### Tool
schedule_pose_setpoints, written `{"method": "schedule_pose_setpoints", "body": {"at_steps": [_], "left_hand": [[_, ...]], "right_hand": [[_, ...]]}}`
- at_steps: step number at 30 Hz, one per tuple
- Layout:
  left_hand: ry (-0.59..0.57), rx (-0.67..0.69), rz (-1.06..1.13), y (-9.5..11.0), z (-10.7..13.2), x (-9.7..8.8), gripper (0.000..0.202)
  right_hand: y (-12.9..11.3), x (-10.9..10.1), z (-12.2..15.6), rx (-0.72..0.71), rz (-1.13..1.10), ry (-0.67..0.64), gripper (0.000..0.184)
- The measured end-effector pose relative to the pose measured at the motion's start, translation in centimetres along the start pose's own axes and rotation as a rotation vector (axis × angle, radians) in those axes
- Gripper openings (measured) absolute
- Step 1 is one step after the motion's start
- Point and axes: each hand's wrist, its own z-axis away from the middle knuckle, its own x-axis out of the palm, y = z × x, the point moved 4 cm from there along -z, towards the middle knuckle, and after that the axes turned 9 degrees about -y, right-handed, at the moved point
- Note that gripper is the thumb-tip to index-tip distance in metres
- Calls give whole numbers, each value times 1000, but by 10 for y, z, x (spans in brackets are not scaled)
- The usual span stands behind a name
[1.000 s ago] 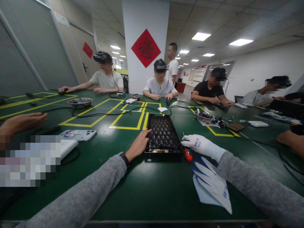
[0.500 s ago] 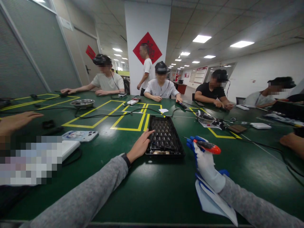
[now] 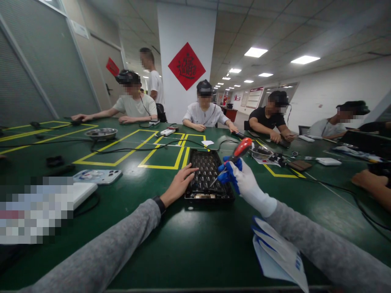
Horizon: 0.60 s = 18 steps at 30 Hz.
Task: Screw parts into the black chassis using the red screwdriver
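A black rectangular case [image 3: 207,173], with rows of small shiny parts inside and a pale strip along its near end, lies on the green table. My left hand [image 3: 179,184], bare, rests with fingers stretched out over its left edge. In a white and blue glove, my right hand [image 3: 244,179] grips a screwdriver [image 3: 242,149] by its red and black handle. The thin shaft slants down over the right part of the case; whether its tip touches anything I cannot tell. Below my right forearm lies a spare white and blue glove [image 3: 279,254].
To the left are a phone [image 3: 97,176] and a white box [image 3: 82,193] with its top blurred out. Farther off stand a metal bowl [image 3: 101,133] and a clear bowl [image 3: 261,151]. Cables cross the table [image 3: 146,252]. Several people sit around it.
My right hand has moved left and up from beside the case to over it, turning the screwdriver from nearly level to tip down. My left hand stays at the case's left edge.
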Motion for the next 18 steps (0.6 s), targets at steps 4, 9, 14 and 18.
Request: {"method": "schedule_pose_setpoints", "body": {"at_steps": [4, 9, 14, 18], "left_hand": [[-88, 97, 92, 16, -4, -1, 34], [-205, 95, 92, 17, 0, 4, 30], [-214, 104, 80, 15, 0, 6, 31], [-205, 94, 88, 16, -1, 7, 26]], "right_hand": [[12, 31, -24, -7, -56, -40, 37], [43, 39, -32, 49, -263, -16, 36], [55, 37, -31, 111, -432, -67, 36], [55, 38, -29, 127, -381, -77, 37]]}}
